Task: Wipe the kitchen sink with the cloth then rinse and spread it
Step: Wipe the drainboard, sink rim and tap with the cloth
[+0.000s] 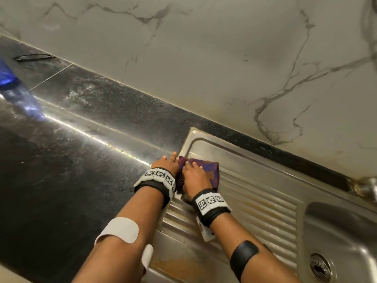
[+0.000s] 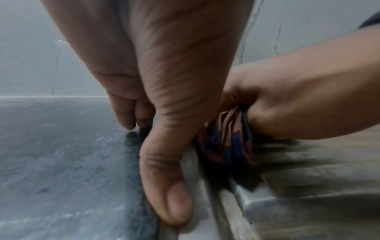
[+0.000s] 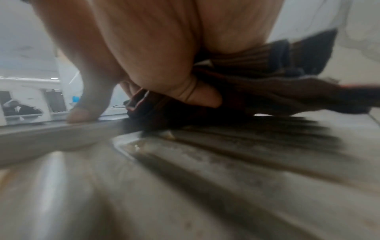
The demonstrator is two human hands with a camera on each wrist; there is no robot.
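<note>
A folded purple and maroon cloth (image 1: 210, 170) lies at the far left end of the steel sink's ribbed drainboard (image 1: 257, 195). My right hand (image 1: 193, 173) lies on top of it, fingers spread over the fabric. In the right wrist view the thumb (image 3: 197, 95) is tucked into the folds of the cloth (image 3: 277, 91), gripping it. My left hand (image 1: 166, 161) sits just left of the cloth, fingers straight. Its fingertips (image 2: 128, 123) touch the black counter and the thumb (image 2: 174, 194) rests along the sink rim. The cloth (image 2: 226, 146) shows bunched under the right hand (image 2: 298, 100).
The black stone counter (image 1: 71, 150) stretches left, with a blue object (image 1: 8, 76) and a thin dark ring (image 1: 34, 57) at its far end. The basin (image 1: 342, 231) with its drain (image 1: 321, 266) lies right. A tap base (image 1: 367, 187) stands by the marble wall (image 1: 204, 58).
</note>
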